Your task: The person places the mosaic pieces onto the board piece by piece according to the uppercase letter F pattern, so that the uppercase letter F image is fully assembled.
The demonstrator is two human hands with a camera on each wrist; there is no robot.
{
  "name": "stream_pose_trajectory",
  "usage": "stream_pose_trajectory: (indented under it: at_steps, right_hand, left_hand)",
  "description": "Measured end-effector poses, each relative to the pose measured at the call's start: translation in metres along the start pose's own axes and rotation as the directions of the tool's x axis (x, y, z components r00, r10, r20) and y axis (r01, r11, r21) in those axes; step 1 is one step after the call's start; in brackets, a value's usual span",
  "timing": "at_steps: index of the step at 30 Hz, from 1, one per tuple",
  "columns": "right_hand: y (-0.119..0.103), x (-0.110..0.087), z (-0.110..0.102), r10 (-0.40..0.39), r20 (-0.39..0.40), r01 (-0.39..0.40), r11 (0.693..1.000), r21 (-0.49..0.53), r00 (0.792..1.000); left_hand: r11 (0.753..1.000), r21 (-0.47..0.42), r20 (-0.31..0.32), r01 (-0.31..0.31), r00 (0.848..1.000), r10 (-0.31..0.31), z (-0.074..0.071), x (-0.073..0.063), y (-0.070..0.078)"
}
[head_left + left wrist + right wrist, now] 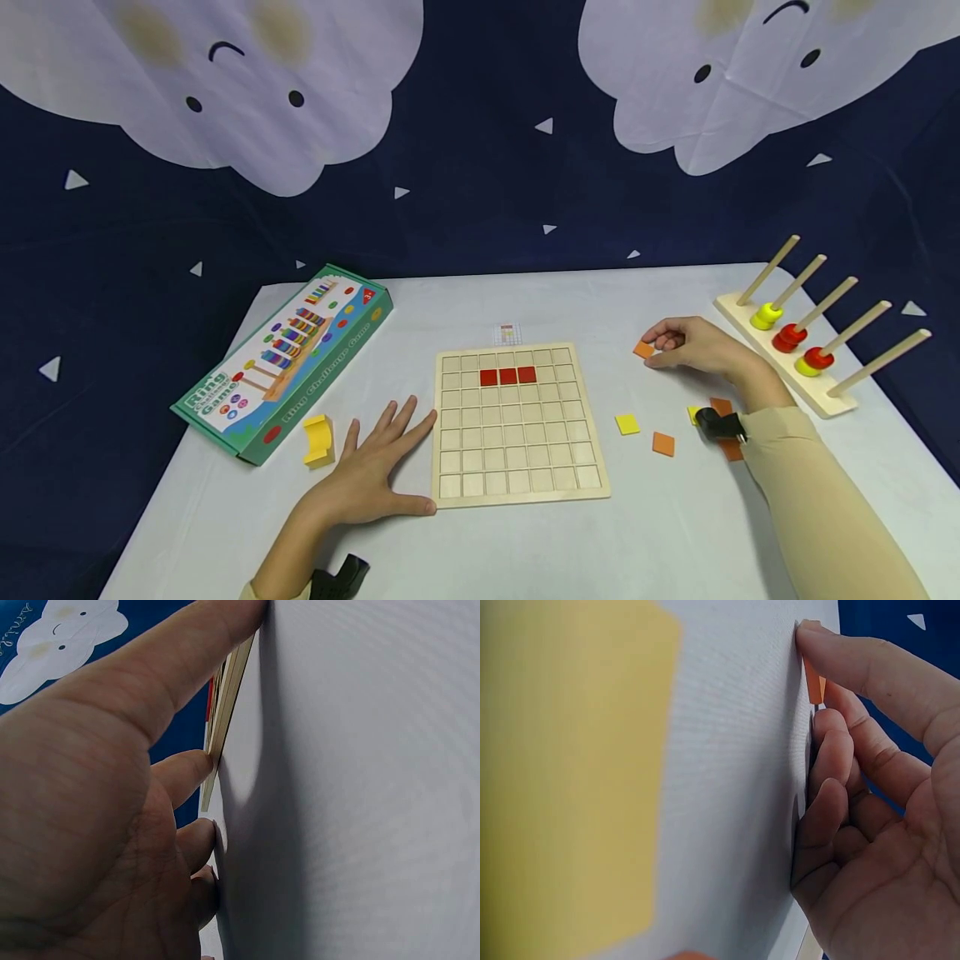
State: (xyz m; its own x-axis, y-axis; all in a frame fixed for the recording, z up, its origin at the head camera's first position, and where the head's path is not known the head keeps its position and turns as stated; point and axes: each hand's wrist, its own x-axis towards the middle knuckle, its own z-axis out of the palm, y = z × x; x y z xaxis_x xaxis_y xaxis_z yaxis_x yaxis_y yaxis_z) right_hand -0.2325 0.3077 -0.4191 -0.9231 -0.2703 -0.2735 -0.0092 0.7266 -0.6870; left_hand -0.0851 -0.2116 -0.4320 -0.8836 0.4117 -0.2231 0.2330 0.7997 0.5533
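My left hand [367, 479] lies spread on the white table, its thumb and a fingertip right at the left edge of the wooden grid board [517, 505]. Three red square tiles [507, 376] sit side by side in the board's second row. To the right of the board, my right hand [693, 346] pinches an orange square tile [643, 349] between thumb and fingers, low over the table. That orange tile [814, 679] shows partly behind the thumb in the right wrist view. A small printed pattern card [507, 334] lies just beyond the board's far edge.
A yellow tile [627, 425] and an orange tile [663, 443] lie right of the board; more tiles are partly under the right wrist. A peg stand [840, 404] with rings stands far right. At left are a green game box [285, 367] and a yellow curved block [319, 442].
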Motion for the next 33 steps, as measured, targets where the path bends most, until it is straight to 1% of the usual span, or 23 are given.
stream_pose_trajectory:
  at_steps: [9, 15, 18, 27, 33]
  right_hand:
    - [-0.0017, -0.0006, 0.0005, 0.002, 0.0, -0.002, 1.0, 0.01, 1.0]
    - [0.0, -0.001, 0.0002, -0.038, 0.003, 0.038, 0.999, 0.023, 0.999]
    - [0.0003, -0.0016, -0.0003, -0.043, 0.001, 0.043, 0.999, 0.022, 0.999]
    - [0.0, 0.0004, -0.0008, 0.008, -0.002, -0.008, 1.0, 0.01, 1.0]
    - [0.0008, 0.0015, -0.0014, 0.023, -0.004, -0.023, 1.0, -0.009, 1.0]
  left_hand:
    - [1.0, 0.003, -0.003, -0.005, 1.0, 0.005, 0.0003, 0.0001, -0.0001]
    - [1.0, -0.001, -0.001, -0.001, 1.0, 0.001, -0.0001, -0.0001, 0.0004]
    - [1.0, 0.0, 0.0, -0.001, 1.0, 0.001, -0.0002, 0.0, 0.0004]
    - [1.0, 0.007, -0.005, -0.008, 1.0, 0.008, 0.0004, -0.0003, 0.0]
    - [1.0, 0.008, -0.003, -0.007, 1.0, 0.007, 0.0003, 0.0, 0.0008]
